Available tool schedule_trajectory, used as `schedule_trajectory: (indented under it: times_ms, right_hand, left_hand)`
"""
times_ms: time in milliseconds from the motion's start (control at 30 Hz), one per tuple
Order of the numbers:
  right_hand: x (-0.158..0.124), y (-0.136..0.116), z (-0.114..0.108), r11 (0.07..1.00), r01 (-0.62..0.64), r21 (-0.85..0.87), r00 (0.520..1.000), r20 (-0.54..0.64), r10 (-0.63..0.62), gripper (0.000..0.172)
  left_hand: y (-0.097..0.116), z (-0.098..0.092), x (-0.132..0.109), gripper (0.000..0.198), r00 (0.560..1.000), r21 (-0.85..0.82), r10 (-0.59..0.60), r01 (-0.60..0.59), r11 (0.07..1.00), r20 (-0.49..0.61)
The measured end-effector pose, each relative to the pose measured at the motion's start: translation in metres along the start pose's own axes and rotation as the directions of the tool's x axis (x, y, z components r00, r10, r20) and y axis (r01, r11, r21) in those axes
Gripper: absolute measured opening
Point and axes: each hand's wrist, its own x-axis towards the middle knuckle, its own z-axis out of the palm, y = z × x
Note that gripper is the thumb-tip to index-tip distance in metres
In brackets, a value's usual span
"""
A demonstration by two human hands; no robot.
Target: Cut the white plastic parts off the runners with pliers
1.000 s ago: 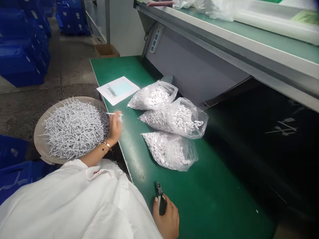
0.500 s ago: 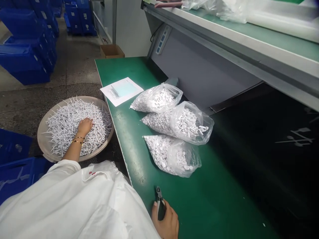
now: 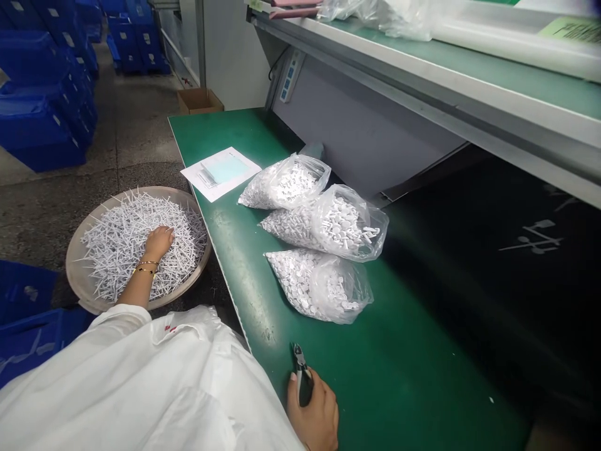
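Note:
My left hand [image 3: 158, 242] reaches down into a round beige basin [image 3: 79, 283] heaped with thin white plastic sticks [image 3: 126, 235]; its fingers are curled among the sticks. My right hand [image 3: 315, 412] rests on the green bench [image 3: 399, 376] near its front edge, closed round small black-handled cutting pliers [image 3: 300, 369] whose tip points away from me. Three clear bags of small white parts [image 3: 323, 285] lie on the bench beyond the pliers.
A white paper with a pale blue sheet [image 3: 220, 171] lies farther along the bench. A grey panel and a raised shelf [image 3: 422, 69] with plastic bags run along the right. Blue crates [image 3: 42, 113] stand on the floor at left, with a cardboard box [image 3: 200, 100] beyond the bench end.
A second ago my left hand held one white stick up at the bench edge; it has since moved left and down into the basin of sticks. My right hand has stayed put.

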Motion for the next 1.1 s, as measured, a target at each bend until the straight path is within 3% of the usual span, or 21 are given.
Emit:
schedule_trajectory:
  times_ms: [167,300,433,500,533,567,633,733,767,800,833,867,933,1000,1100]
  right_hand:
    - [0.001,-0.001,0.0,1.0,0.013,0.01,1.0,0.002,-0.013,0.052]
    - [0.001,-0.002,-0.002,1.0,0.009,-0.003,1.0,0.016,-0.009,0.054]
    - [0.0,-0.001,0.0,1.0,-0.01,-0.016,0.999,0.038,0.011,0.056]
    - [0.0,-0.001,0.001,1.0,-0.023,-0.007,0.999,0.039,0.023,0.056]
    - [0.0,-0.001,0.001,1.0,-0.028,0.0,0.999,0.039,0.028,0.055]
    - [0.0,-0.002,0.002,0.999,-0.032,0.01,0.999,0.04,0.032,0.054]
    - [-0.001,-0.003,0.003,0.999,-0.026,0.044,0.999,0.027,0.025,0.051]
    - [-0.003,-0.002,0.006,0.995,-0.001,0.104,0.997,-0.074,0.009,0.046]
    - [-0.003,-0.001,0.007,0.994,-0.005,0.113,0.991,-0.131,0.02,0.045]
    - [-0.004,0.001,0.008,0.993,-0.023,0.116,0.98,-0.193,0.046,0.044]
    - [-0.004,0.003,0.009,0.992,-0.054,0.117,0.964,-0.252,0.082,0.044]
    - [-0.004,0.005,0.01,0.989,-0.089,0.118,0.946,-0.301,0.121,0.043]
    - [-0.004,0.008,0.012,0.98,-0.16,0.117,0.919,-0.345,0.191,0.041]
    - [-0.002,0.007,0.013,0.973,-0.211,0.093,0.914,-0.334,0.23,0.039]
    - [0.004,0.001,0.014,0.97,-0.243,0.019,0.929,-0.281,0.239,0.038]
  left_hand:
    - [0.017,-0.008,-0.002,0.028,0.995,-0.065,0.056,-0.061,0.996,-0.081]
    - [0.052,-0.029,0.0,0.035,0.963,-0.131,0.194,-0.22,0.967,-0.188]
    - [0.119,-0.058,0.003,0.039,0.821,-0.24,0.426,-0.532,0.812,-0.38]
    - [0.162,-0.068,-0.003,0.039,0.747,-0.271,0.541,-0.653,0.708,-0.387]
    - [0.184,-0.069,-0.009,0.04,0.688,-0.276,0.64,-0.724,0.632,-0.341]
    - [0.206,-0.069,-0.017,0.041,0.594,-0.279,0.757,-0.801,0.53,-0.27]
    - [0.246,-0.061,-0.041,0.042,0.362,-0.301,0.92,-0.903,0.306,-0.149]
    - [0.286,-0.039,-0.085,0.031,0.033,-0.362,0.996,-0.932,0.001,-0.083]
    - [0.293,-0.03,-0.098,0.028,-0.06,-0.379,0.995,-0.922,-0.084,-0.075]
    - [0.298,-0.022,-0.11,0.028,-0.114,-0.388,0.991,-0.912,-0.132,-0.068]
    - [0.301,-0.014,-0.12,0.028,-0.128,-0.389,0.99,-0.91,-0.141,-0.06]
    - [0.304,-0.007,-0.127,0.03,-0.113,-0.384,0.992,-0.915,-0.123,-0.048]
    - [0.307,0.005,-0.135,0.032,-0.043,-0.364,0.999,-0.93,-0.045,-0.014]
    - [0.311,0.012,-0.136,0.028,0.0,-0.347,1.0,-0.938,0.009,0.026]
    - [0.317,0.015,-0.134,0.025,0.015,-0.322,0.998,-0.946,0.033,0.058]
